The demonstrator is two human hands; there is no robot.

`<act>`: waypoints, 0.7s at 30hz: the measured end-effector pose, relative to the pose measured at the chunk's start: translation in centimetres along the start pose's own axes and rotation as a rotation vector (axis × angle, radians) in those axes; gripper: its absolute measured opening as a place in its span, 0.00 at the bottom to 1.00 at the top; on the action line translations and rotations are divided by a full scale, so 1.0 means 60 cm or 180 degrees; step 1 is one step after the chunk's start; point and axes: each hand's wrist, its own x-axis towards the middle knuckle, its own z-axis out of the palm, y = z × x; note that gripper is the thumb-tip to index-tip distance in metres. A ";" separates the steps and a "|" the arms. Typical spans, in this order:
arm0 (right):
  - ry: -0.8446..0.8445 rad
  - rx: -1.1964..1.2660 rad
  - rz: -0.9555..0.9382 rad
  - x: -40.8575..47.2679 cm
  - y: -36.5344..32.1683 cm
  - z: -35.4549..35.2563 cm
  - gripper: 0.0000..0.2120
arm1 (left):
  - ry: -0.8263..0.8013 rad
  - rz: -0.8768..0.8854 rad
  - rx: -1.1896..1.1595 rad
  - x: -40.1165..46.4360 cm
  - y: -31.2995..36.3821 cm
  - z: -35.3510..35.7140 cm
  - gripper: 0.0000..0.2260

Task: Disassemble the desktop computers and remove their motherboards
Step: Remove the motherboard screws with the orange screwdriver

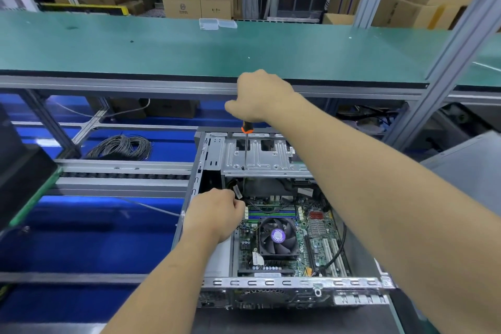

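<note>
An open desktop case (271, 282) lies in front of me, its green motherboard (320, 236) exposed with a black CPU fan (277, 236) in the middle. My right hand (260, 95) grips an orange-and-black screwdriver (246, 144) held upright, its tip going through a hole in the silver drive cage (265, 160). My left hand (217, 214) is curled at the case's left wall, holding a black cable bundle (235, 189) beside the memory slots. The screwdriver tip below the cage is hidden.
A green shelf (189, 46) with a clear plastic box (217, 24) runs across above the case. A coil of grey cable (122, 147) lies left on the blue surface. A roller rail (122, 175) runs left of the case. A grey panel (466, 165) stands at right.
</note>
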 end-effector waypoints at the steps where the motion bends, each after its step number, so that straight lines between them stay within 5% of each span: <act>1: 0.0109 -0.0296 -0.0005 0.001 -0.008 0.003 0.20 | 0.0006 -0.0009 0.0000 0.000 0.000 -0.001 0.16; 7: -0.0631 -0.0309 -0.0470 0.006 0.003 -0.025 0.08 | 0.0024 0.0001 -0.0010 -0.001 0.000 -0.001 0.16; 10: -0.0354 -0.0478 -0.0225 0.001 0.002 -0.026 0.17 | 0.0010 0.0016 -0.0005 -0.001 -0.002 0.000 0.16; 14: -0.0568 -0.0551 -0.0638 0.007 -0.019 -0.021 0.05 | 0.0023 0.0023 -0.0021 -0.001 -0.001 0.000 0.16; 18: -0.0401 -0.0765 -0.0367 -0.003 0.000 -0.030 0.18 | 0.0030 0.0003 -0.0032 -0.001 -0.002 0.001 0.16; 21: -0.0354 -0.0633 -0.0592 0.006 -0.006 -0.013 0.10 | 0.0051 0.0000 -0.0017 -0.001 -0.001 0.001 0.16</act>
